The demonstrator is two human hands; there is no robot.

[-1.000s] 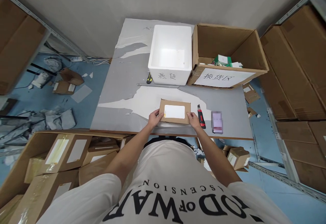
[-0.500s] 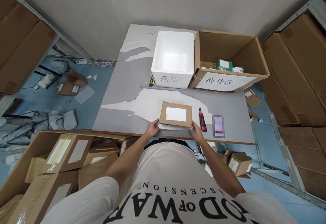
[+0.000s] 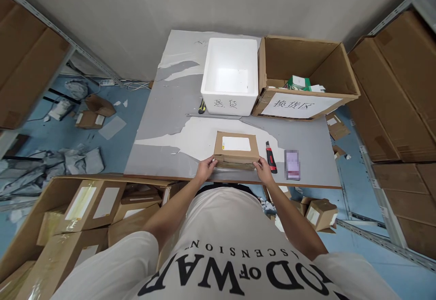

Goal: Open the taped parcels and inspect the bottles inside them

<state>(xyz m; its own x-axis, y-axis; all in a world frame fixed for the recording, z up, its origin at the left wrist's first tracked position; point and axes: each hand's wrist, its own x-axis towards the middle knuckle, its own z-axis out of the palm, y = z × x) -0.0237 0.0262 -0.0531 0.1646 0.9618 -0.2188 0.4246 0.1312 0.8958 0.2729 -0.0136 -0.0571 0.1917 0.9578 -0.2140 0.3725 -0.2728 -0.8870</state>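
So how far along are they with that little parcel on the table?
Barely started, it seems. The small parcel lies flat on the table, looking closed, label up, with the left hand and right hand at its near corners. The red knife beside it lies untouched. The white foam box looks empty, and many more parcels wait in the big carton at the left.

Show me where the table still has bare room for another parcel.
Widest free patch: the table left of the cardboard parcel and foam box. A narrower strip runs between parcel and foam box. Right is crowded: utility knife, phone, open carton.
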